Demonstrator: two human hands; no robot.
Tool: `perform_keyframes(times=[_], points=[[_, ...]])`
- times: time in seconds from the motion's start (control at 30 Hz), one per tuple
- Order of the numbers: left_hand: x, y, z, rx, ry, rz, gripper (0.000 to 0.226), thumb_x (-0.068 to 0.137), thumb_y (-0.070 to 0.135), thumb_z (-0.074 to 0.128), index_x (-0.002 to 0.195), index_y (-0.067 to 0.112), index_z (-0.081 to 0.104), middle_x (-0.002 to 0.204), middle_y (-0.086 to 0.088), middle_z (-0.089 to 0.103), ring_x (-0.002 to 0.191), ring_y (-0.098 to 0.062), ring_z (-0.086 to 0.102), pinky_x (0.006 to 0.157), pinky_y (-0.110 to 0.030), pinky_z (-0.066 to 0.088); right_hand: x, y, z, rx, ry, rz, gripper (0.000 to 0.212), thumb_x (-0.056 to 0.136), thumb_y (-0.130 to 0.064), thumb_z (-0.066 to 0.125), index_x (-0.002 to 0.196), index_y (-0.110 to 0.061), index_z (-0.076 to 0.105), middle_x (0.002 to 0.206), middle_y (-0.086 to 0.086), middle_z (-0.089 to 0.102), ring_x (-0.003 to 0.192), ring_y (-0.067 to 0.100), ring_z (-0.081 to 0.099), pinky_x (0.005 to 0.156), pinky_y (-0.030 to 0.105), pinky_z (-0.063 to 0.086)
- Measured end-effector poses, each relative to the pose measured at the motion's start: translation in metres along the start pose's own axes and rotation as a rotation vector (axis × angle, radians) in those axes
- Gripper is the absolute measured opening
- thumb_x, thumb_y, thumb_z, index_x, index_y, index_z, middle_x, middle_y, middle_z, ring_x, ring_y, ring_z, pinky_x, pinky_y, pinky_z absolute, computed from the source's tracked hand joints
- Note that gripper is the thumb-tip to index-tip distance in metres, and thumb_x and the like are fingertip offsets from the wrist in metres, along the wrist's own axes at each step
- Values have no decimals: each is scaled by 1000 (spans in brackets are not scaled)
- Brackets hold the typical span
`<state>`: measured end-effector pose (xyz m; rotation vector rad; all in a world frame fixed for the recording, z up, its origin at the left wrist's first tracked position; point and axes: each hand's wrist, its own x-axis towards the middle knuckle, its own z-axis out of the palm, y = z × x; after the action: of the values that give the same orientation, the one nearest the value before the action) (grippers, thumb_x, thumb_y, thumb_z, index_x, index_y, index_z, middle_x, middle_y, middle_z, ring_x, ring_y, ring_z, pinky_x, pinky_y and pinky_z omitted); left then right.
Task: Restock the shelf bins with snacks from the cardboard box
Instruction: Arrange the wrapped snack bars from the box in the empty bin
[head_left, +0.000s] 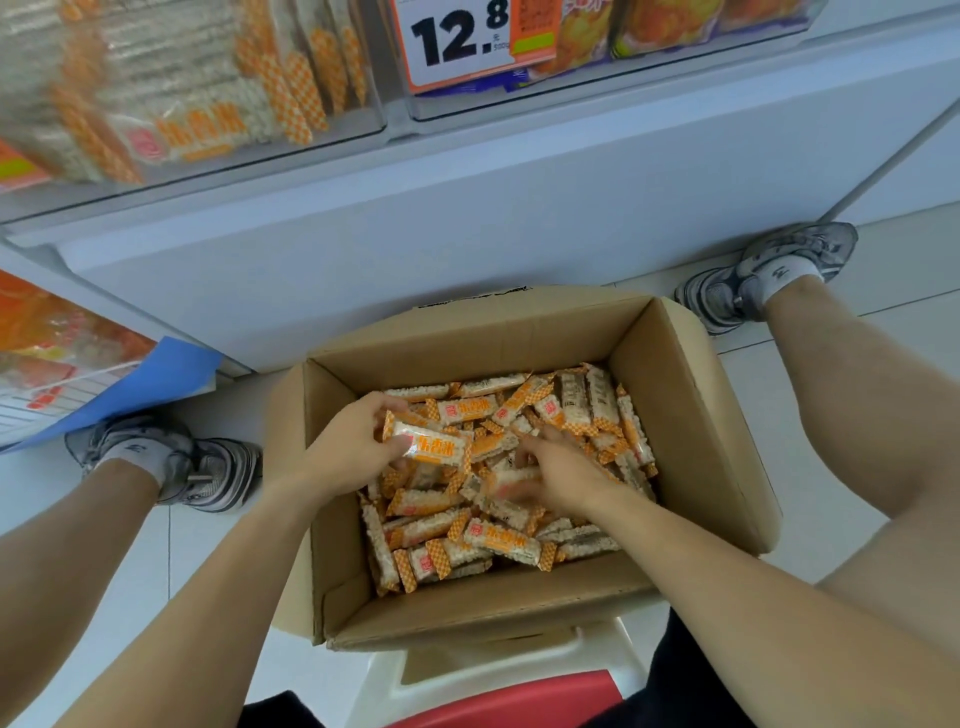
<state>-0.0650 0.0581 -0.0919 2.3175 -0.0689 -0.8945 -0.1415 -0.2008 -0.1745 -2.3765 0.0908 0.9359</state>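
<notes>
An open cardboard box (691, 395) stands on the floor between my feet, half full of orange-and-white wrapped snack bars (498, 543). My left hand (353, 447) is inside the box at its left and holds one snack bar (434, 441) between thumb and fingers. My right hand (556, 475), blurred, reaches into the pile at the box's middle with fingers spread over the bars. Above, a clear shelf bin (208, 114) holds the same snack bars.
A second clear bin (649, 47) with a 12.8 price card (457, 41) sits at the upper right. A lower bin with orange packets (57, 353) juts out at left. My shoes (208, 467) flank the box on the white tiled floor. A red-and-white stool (509, 696) is beneath me.
</notes>
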Motion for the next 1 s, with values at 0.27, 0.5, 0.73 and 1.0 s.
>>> perform_keyframes(times=[0.27, 0.5, 0.73, 1.0], points=[[-2, 10, 4, -339, 66, -101, 22, 100, 22, 61, 121, 17, 63, 89, -4, 78, 83, -20, 74, 66, -32, 54, -8, -24, -45, 559, 266, -125, 34, 99, -52, 51, 95, -19, 56, 65, -7, 41, 50, 5, 38, 53, 28, 30], [-7, 26, 6, -913, -91, -173, 26, 103, 12, 50, 127, 4, 56, 112, -14, 74, 105, -24, 72, 84, -31, 61, -8, -39, -54, 919, 39, -104, 31, 102, -36, 55, 129, -23, 63, 102, 0, 69, 80, 13, 62, 60, 26, 49], [-9, 27, 0, -1121, -111, -114, 31, 99, 9, 54, 129, 2, 57, 122, -19, 70, 112, -29, 68, 88, -35, 60, -12, -33, -66, 1092, -40, -127, 46, 82, -23, 79, 125, -19, 64, 119, 9, 71, 88, 21, 68, 78, 41, 51], [-15, 35, -5, -1237, -165, -30, 46, 89, 21, 58, 130, -1, 54, 127, -21, 67, 121, -35, 63, 91, -31, 58, -15, -31, -77, 971, 120, -248, 45, 78, -44, 81, 113, -16, 74, 106, 13, 75, 91, 30, 70, 77, 45, 55]])
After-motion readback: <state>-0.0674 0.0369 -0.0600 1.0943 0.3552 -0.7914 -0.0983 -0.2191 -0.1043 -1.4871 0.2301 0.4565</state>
